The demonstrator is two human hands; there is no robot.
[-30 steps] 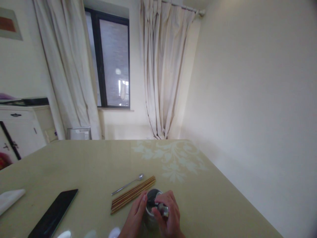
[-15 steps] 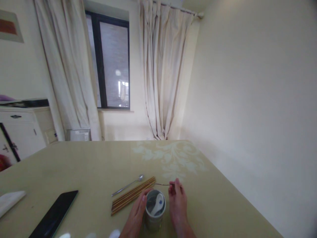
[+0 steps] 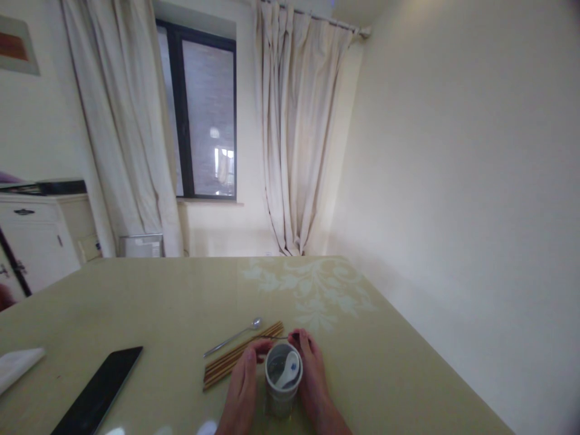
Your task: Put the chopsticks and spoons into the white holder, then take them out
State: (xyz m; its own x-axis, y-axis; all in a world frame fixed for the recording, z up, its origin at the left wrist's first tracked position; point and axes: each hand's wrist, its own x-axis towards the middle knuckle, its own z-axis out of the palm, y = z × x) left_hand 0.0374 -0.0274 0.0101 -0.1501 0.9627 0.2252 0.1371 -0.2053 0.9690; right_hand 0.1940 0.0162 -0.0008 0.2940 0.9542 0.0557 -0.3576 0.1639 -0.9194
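2 hands flank the cup (image 3: pixel 283 380) on the bench (image 3: pixel 158 302) near you. Your left hand (image 3: pixel 242 386) rests on its side to steady it. Your right hand (image 3: pixel 310 374) pinches a chopstick tip (image 3: pixel 290 336) – the bundle (image 3: pixel 240 356) lies just beside, within reach.

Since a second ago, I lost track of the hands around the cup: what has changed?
The right hand left the cup's mouth, reached past it, then drew back to the chopsticks' far end. The white spoon now lies uncovered in the cup. The left hand stayed beside the cup; metal spoon and phone unmoved.
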